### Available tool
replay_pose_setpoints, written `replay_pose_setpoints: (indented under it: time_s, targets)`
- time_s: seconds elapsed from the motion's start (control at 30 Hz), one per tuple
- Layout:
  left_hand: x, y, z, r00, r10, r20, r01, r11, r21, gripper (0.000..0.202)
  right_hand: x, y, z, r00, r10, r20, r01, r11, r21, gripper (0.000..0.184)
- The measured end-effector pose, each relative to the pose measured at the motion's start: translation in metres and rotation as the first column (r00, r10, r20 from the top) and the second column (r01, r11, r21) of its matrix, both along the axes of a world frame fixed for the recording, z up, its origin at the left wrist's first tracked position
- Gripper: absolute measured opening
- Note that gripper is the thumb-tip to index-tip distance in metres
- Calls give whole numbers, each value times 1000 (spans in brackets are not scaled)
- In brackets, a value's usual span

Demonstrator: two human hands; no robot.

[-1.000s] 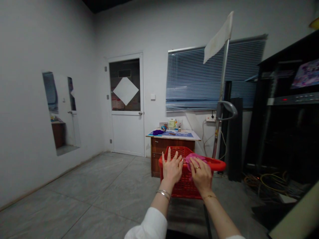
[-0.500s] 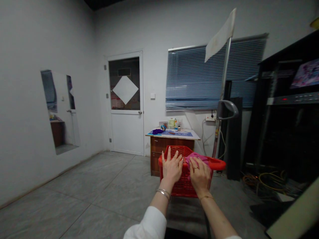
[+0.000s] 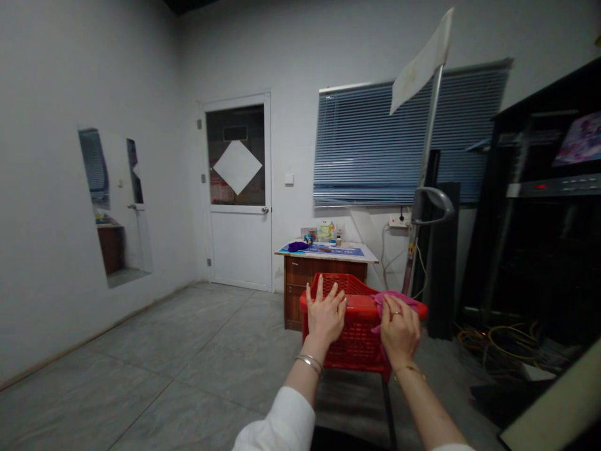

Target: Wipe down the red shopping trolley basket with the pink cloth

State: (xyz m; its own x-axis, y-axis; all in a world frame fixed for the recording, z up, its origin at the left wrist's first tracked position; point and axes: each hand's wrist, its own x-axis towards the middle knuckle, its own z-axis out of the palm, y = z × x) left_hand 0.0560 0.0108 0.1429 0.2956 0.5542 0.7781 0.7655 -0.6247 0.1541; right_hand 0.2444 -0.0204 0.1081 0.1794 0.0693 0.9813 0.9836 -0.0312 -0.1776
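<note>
The left hand (image 3: 325,316) lies flat with fingers spread on the red plastic lattice basket (image 3: 357,338). The right hand (image 3: 400,329) presses a pink cloth (image 3: 385,299) onto the basket's rim, fingers loosely curled.

A single head-worn camera looks forward and slightly down from the person's own height. It is close over both forearms and the red basket (image 3: 357,326) at lower centre, and faces the far wall with its door (image 3: 239,250) and blinds (image 3: 366,150).
</note>
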Motion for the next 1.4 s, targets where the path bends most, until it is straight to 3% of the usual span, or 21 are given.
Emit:
replay_pose_setpoints:
  time_s: [0.1, 0.2, 0.43, 0.5, 0.57, 0.67, 0.83, 0.97, 1.17, 1.27, 1.4]
  targets:
    - [-1, 0, 0, 1000, 13, -6, -13, 1000, 11, 34, -31, 2, 1, 991, 54, 123, -51, 998, -30, 26]
    - [-2, 1, 0, 1000, 24, -20, -23, 1000, 14, 34, -37, 3, 1, 976, 102, 191, -92, 994, -62, 26]
    - [-2, -1, 1, 1000, 2, -7, -2, 1000, -6, 34, 39, -2, -2, 997, 54, 61, -51, 997, -57, 32]
    - [-1, -2, 2, 1000, -1, 9, 1, 1000, -11, 34, 49, -3, -1, 999, 40, 15, -39, 998, -57, 35]
    - [0, -2, 2, 1000, 1, 15, -1, 1000, -10, 34, 42, -3, 0, 999, 33, -23, -35, 998, -51, 35]
    - [0, -1, 1, 1000, 1, 9, -1, 1000, -1, 34, 9, -1, -1, 1000, 18, -22, -19, 1000, -15, 34]
    - [-1, 2, -1, 1000, 17, -8, -17, 1000, 6, 35, -37, 3, -5, 981, 105, 164, -98, 994, -53, 31]
    - [-1, 2, -1, 1000, 9, -10, -9, 1000, 10, 35, -14, 3, -5, 974, 127, 190, -110, 989, -97, 30]
    - [1, 1, -1, 1000, -2, 18, 1, 1000, 17, 32, 41, -4, -1, 998, 40, 43, -36, 996, -78, 35]
    - [0, 0, -1, 1000, -13, 23, 13, 1000, 22, 31, 31, -5, -2, 1000, -11, 24, 12, 999, -43, 31]
    - [-3, 0, 2, 999, -32, 2, 32, 999, 11, 32, -11, -4, 1, 993, -12, 119, 14, 1000, -18, 27]
